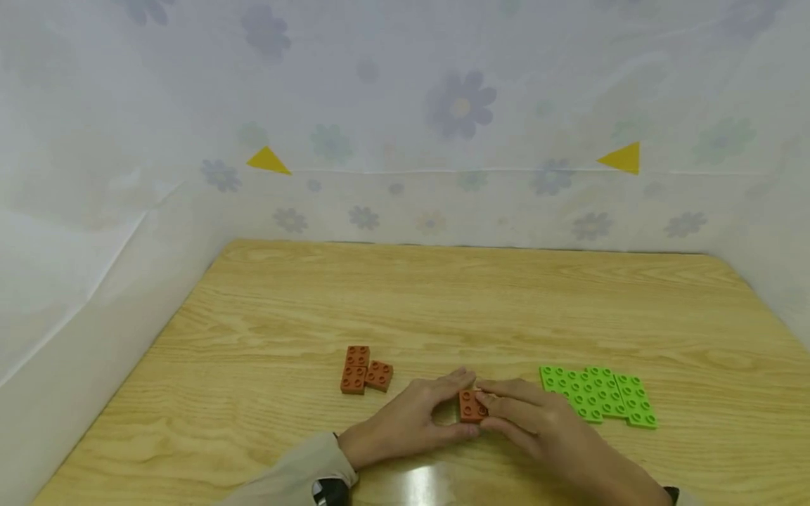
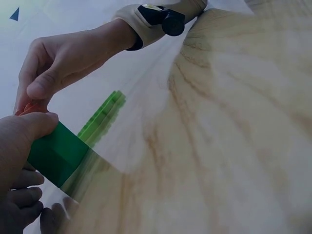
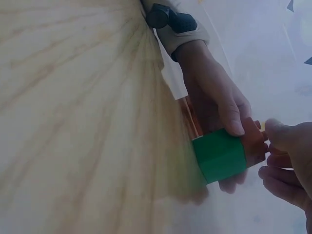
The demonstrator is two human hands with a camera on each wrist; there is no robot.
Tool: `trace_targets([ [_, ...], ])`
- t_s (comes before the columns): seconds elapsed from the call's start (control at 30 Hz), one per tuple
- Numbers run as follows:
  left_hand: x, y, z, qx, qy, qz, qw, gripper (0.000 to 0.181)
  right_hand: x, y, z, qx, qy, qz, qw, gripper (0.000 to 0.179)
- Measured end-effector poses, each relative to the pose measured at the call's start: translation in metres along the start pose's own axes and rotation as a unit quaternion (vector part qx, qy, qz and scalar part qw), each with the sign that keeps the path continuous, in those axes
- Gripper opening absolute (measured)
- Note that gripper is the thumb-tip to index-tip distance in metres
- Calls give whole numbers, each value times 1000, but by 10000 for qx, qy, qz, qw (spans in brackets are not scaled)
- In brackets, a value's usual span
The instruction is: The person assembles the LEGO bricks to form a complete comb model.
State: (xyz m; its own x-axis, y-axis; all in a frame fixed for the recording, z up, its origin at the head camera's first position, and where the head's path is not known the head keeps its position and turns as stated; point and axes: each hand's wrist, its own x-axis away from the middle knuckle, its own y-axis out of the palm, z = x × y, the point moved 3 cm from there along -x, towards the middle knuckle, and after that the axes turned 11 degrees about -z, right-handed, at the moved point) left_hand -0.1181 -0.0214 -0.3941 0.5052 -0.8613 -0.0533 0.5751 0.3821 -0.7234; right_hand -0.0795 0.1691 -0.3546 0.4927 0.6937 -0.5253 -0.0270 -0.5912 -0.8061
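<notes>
Near the front middle of the table, both hands meet at a small stack: a reddish-brown toy building brick [image 1: 467,406] on top of a dark green block [image 3: 220,155]. My left hand [image 1: 420,418] grips the stack from the left, its thumb on the near side where brown and green join. From the right, my right hand [image 1: 544,425] pinches the brown brick, one fingertip over its studs and the thumb at its near corner. In the left wrist view the brown brick [image 2: 33,106] is mostly covered by fingers, while the green side shows plainly.
Several loose brown bricks [image 1: 356,379] lie together left of the hands. Bright green studded plates [image 1: 591,393] sit close beside the right hand. A white flowered sheet [image 1: 405,204] with two yellow triangles borders the wooden table [image 1: 443,302].
</notes>
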Motion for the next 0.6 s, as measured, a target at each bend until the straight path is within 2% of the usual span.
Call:
trace_targets([
  [0.17, 0, 0, -1, 12, -120, 43, 9999, 68, 9, -17, 12, 350, 962, 212, 9945, 23],
  [0.27, 0, -1, -1, 67, -148, 65, 9998, 68, 19, -25, 23, 874, 1529, 138, 9843, 29],
  [0.37, 0, -1, -1, 112, -145, 66, 9998, 68, 30, -28, 32, 1441, 2080, -174, 9673, 29],
  [0.5, 0, -1, -1, 156, -152, 37, 9998, 68, 42, -29, 38, 1955, 2555, -615, 9448, 23],
  [0.6, 0, -1, -1, 203, -155, 19, 9997, 68, 45, -29, 38, 2182, 2579, -781, 9380, 25],
])
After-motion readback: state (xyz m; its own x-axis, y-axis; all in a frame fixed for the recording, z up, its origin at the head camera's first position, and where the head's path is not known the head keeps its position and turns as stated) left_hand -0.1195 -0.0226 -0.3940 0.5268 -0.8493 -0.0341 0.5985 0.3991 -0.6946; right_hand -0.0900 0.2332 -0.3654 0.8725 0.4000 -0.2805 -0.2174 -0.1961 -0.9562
